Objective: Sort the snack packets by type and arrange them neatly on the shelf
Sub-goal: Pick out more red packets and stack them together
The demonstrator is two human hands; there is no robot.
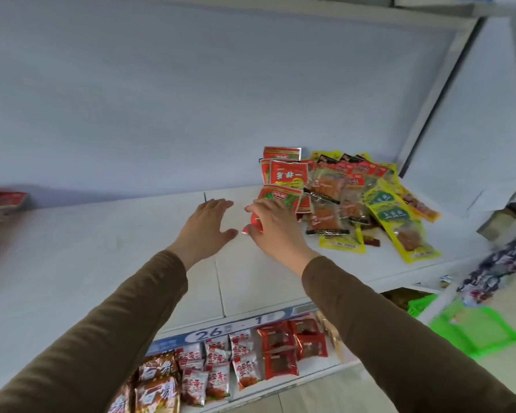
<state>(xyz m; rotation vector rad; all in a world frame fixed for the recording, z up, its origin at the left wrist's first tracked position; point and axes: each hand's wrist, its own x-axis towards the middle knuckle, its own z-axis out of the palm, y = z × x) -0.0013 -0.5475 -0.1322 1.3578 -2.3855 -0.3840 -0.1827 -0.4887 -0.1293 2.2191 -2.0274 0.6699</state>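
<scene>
White shelf [108, 251], mostly bare. A red packet [255, 223] is pinched in the right hand [276, 226]'s grip; left hand [204, 226] spread. The mixed pile [355, 201] could easily get nudged and slide off.

Viewpoint: worn on the head, above the white shelf [102, 263]
Facing: forward and down, along both sleeves
Nearness: close, at arm's reach
Frame bottom: lower shelf [280, 386]
Shared: single view only
</scene>
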